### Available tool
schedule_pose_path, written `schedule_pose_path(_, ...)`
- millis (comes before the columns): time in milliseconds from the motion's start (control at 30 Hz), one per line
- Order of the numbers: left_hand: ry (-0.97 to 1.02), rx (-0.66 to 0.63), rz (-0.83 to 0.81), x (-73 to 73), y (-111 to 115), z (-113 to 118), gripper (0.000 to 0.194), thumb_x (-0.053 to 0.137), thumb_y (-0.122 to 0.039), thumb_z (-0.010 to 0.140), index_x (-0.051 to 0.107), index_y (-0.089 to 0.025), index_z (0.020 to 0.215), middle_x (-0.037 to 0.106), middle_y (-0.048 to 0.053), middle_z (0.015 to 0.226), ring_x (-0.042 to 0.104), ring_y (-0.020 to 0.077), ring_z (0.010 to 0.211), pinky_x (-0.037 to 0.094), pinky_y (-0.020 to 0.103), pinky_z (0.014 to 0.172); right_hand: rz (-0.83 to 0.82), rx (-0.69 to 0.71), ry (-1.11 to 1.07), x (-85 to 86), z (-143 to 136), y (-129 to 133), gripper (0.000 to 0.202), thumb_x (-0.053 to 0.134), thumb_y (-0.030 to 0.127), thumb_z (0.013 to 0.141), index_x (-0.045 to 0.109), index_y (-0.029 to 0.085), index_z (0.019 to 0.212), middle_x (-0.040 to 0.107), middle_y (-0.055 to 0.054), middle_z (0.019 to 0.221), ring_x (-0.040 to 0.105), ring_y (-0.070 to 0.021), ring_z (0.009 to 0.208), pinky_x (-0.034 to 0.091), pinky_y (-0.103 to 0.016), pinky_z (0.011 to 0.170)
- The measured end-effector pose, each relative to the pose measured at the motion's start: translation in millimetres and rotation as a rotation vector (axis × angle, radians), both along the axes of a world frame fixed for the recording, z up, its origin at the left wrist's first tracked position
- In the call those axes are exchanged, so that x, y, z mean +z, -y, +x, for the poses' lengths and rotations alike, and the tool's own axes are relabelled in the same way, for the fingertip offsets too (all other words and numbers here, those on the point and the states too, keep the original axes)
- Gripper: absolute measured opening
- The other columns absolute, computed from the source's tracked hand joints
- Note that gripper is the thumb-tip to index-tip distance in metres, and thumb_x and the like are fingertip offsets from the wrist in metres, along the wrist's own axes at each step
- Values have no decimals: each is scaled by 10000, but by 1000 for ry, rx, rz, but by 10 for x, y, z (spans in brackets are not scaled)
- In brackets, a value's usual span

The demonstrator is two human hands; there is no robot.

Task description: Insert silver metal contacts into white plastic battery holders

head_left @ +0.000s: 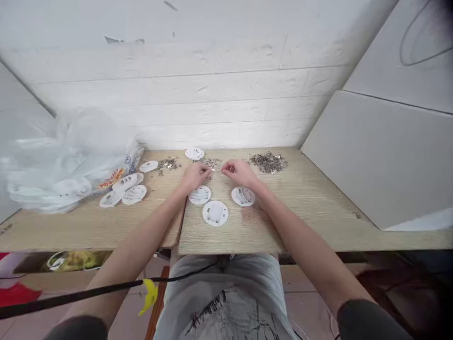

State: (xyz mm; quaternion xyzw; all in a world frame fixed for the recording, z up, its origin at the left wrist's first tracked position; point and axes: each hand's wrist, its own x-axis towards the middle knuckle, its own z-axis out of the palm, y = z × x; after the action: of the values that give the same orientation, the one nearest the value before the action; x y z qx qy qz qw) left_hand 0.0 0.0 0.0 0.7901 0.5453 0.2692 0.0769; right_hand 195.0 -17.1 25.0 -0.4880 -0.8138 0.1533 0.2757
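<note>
My left hand (196, 176) and my right hand (239, 172) face each other over the wooden table, fingers pinched. A thin, light-coloured piece (216, 170) spans the short gap between their fingertips; it is too small to identify, and both hands seem to touch it. Below them lie white round discs with slots: one near my left wrist (200, 194), one near my right wrist (243, 196) and one closer to the table's front edge (215, 213). Small metal parts (211, 162) are scattered just behind my fingers.
A heap of small metal parts (269, 162) sits right of my hands, a smaller pile (169, 164) left. More white discs (134, 194) lie beside a clear plastic bag (63, 165). Another disc (194, 153) rests by the brick wall (240, 85). A black cable (106, 287) crosses below.
</note>
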Motion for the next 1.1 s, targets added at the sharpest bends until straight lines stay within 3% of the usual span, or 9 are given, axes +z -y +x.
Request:
schedule_pose_path(167, -22, 16, 13, 18, 17, 6, 266, 515, -283, 813, 741, -163, 883, 697, 76, 928, 614, 212, 871, 451, 312, 827, -62, 77, 111, -32, 8, -13, 126, 582, 167, 789, 699, 143, 826, 711, -54, 834, 619, -151, 741, 436, -224, 654)
schedule_pose_path(267, -11, 12, 25, 7, 11, -2, 250, 532, -229, 779, 738, -190, 915, 679, 63, 948, 607, 202, 892, 448, 308, 853, -71, 68, 131, -53, 21, -24, 127, 579, 170, 784, 701, 160, 821, 712, -54, 841, 622, -159, 752, 440, -226, 655)
schedule_pose_path(467, -54, -41, -11, -20, 1, -5, 223, 582, -270, 740, 743, -204, 879, 657, 52, 869, 599, 192, 794, 467, 306, 792, -45, 69, 115, -82, 45, -46, 118, 578, 164, 776, 695, 170, 797, 709, -49, 828, 617, -158, 737, 434, -231, 651)
schedule_pose_path(1100, -71, 15, 5, 5, 4, -20, 286, 470, -134, 768, 735, -204, 849, 665, 57, 955, 606, 200, 873, 455, 315, 843, -30, 62, 145, -81, 76, -71, 137, 554, 168, 780, 690, 176, 793, 709, -42, 831, 616, -154, 742, 427, -220, 645)
